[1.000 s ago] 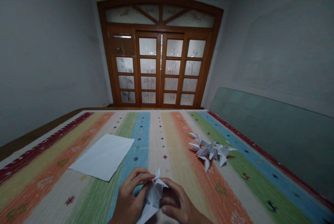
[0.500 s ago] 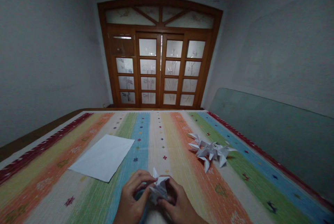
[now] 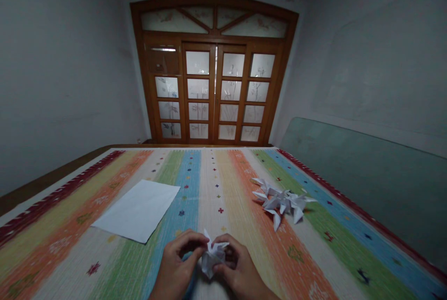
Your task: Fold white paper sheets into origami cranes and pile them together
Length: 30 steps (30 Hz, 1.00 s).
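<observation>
Near the table's front edge, a folded white paper crane is between my two hands, its pointed tips sticking upward. My left hand pinches it from the left, thumb and forefinger at its upper side. My right hand grips the other side, with the thumb low on the paper and the forefinger by a raised tip. The fingers cover part of the folds.
A stack or sheet of white paper lies to the left. Several folded paper cranes sit clustered at the right. The striped tablecloth covers the table; a pale green panel stands beyond its right edge.
The paper crane has turned slightly and opened a little wider between the fingers. My right hand has shifted its hold a bit; the sheet and clustered cranes have stayed put.
</observation>
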Tool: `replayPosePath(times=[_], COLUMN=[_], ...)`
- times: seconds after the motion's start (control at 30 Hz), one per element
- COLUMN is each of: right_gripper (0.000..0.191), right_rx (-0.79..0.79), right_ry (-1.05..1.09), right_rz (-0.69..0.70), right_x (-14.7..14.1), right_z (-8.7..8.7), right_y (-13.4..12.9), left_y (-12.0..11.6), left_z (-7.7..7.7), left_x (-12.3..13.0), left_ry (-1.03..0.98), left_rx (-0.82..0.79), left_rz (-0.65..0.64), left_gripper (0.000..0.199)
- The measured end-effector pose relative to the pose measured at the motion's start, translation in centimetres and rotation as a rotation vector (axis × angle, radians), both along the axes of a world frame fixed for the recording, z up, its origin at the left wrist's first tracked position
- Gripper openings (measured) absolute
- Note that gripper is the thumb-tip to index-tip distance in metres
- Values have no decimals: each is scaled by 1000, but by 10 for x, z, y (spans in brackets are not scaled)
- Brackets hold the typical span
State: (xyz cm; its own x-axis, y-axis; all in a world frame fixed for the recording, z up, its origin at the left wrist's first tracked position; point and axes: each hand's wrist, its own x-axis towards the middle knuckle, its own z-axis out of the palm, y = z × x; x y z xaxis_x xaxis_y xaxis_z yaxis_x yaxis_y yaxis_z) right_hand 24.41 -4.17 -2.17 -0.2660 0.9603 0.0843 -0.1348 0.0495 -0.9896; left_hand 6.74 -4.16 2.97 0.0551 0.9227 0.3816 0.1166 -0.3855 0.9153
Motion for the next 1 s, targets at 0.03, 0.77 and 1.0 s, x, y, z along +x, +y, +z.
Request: replayPosePath(times=[0.03, 0.77, 1.0], right_gripper=[35, 62, 53], right_rx=[-8, -39, -12], right_ry=[-5, 1, 90], right_rz=[-9, -15, -5], right_x=[0, -1, 0], right_z=[0, 3, -4], right_y=[0, 3, 4], left_y=[-1, -13, -3], left_z=[0, -16, -37], left_x=[0, -1, -3], left_ry=[6, 291, 332], left_rx=[14, 205, 280], left_rz=[7, -138, -181], left_gripper=[10, 23, 22])
